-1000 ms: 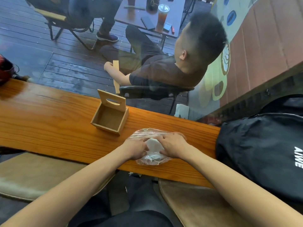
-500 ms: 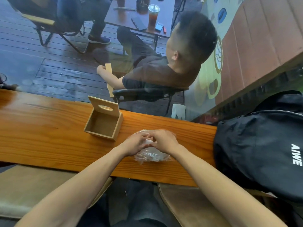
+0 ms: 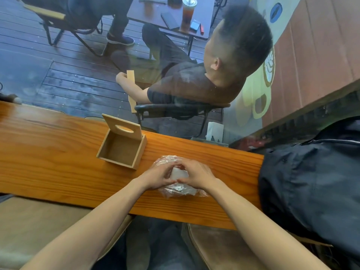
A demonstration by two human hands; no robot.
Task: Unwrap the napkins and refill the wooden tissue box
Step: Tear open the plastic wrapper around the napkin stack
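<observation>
A plastic-wrapped pack of white napkins (image 3: 180, 177) is being held down on the wooden table (image 3: 58, 162), near its front edge, by the left hand (image 3: 158, 177) and right hand (image 3: 197, 177), whose fingers are being pinched on the clear wrap at the top of the pack. The wooden tissue box (image 3: 121, 148) is being kept just beyond to the left, apart from the pack, its slotted lid (image 3: 123, 127) being propped upright and its inside bare. A black backpack (image 3: 311, 182) is being rested at the table's right end.
</observation>
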